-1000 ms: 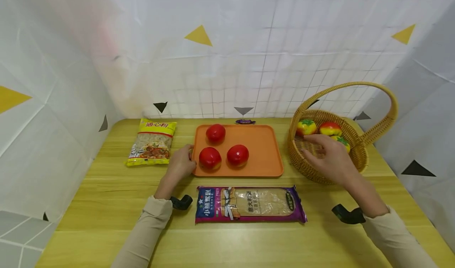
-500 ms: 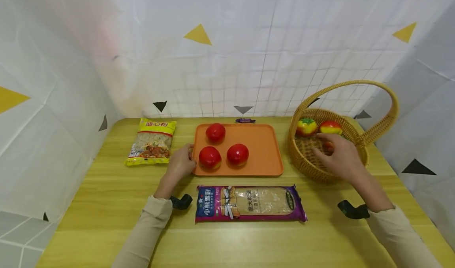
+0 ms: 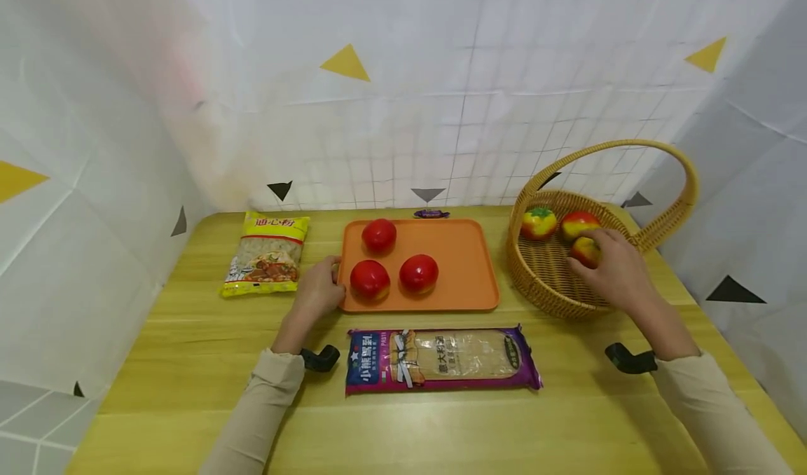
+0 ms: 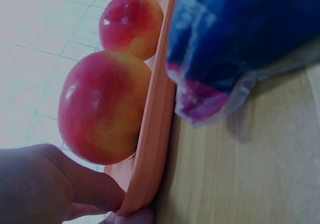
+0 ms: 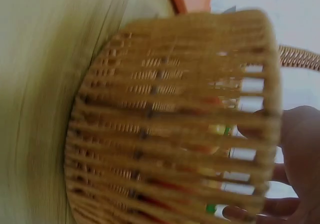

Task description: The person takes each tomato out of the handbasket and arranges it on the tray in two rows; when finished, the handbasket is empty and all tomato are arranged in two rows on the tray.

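My left hand [image 3: 318, 291] pinches the left edge of the orange tray [image 3: 466, 265], thumb and fingers at its corner in the left wrist view. On that tray sit three glossy round fruits, red shading to yellow, one of them a front-left fruit [image 4: 102, 108]. At the right, my right hand [image 3: 614, 268] reaches into the wicker basket [image 3: 536, 286], fingers and thumb curled about a red-and-yellow fruit [image 3: 585, 252]. Two more stay behind it: a fruit with a green leafy cap [image 3: 538, 223] and a redder fruit [image 3: 578, 224]. The basket's weave partly hides them in the right wrist view.
A purple pasta packet [image 3: 441, 358] lies in front of the tray. Left of the tray is a yellow macaroni bag [image 3: 267, 254]. A small purple-wrapped candy [image 3: 431, 214] lies behind the tray. The basket's tall handle [image 3: 621, 146] arches above it. A patterned white sheet hangs behind the table.
My right hand has moved slightly right inside the basket and closed about the nearest fruit, which has turned. The left hand keeps its hold on the tray.
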A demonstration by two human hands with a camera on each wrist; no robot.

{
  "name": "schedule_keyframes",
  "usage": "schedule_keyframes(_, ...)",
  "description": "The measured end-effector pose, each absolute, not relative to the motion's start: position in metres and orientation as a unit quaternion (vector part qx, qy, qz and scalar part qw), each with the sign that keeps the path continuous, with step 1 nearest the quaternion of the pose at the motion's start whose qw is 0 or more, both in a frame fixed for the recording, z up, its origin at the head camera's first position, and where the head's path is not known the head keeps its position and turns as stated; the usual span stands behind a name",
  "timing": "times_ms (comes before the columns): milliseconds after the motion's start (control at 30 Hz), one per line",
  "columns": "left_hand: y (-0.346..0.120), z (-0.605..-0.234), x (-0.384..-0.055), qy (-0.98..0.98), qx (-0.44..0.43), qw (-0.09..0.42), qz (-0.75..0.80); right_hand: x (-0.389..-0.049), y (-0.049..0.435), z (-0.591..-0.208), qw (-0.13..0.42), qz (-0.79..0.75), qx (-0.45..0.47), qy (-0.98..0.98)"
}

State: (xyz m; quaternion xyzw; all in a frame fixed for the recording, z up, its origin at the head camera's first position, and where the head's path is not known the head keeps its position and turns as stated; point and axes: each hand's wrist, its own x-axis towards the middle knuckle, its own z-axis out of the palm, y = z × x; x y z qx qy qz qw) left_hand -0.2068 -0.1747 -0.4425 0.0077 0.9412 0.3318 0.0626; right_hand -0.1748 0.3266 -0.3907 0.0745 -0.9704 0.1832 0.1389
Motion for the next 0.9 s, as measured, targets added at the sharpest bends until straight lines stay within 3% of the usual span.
schedule_keyframes(233, -0.175, -0.442, -0.209, 0.942, 0.014, 0.059, 0.329, -0.184, 0.343, -0.396, 0.086, 0.171, 0.032, -0.981)
schedule_keyframes(900, -0.177, -0.444, -0.209, 0.940, 0.015, 0.055, 0.336, -0.204, 0.361, -0.413, 0.044, 0.152, 0.015, -0.987)
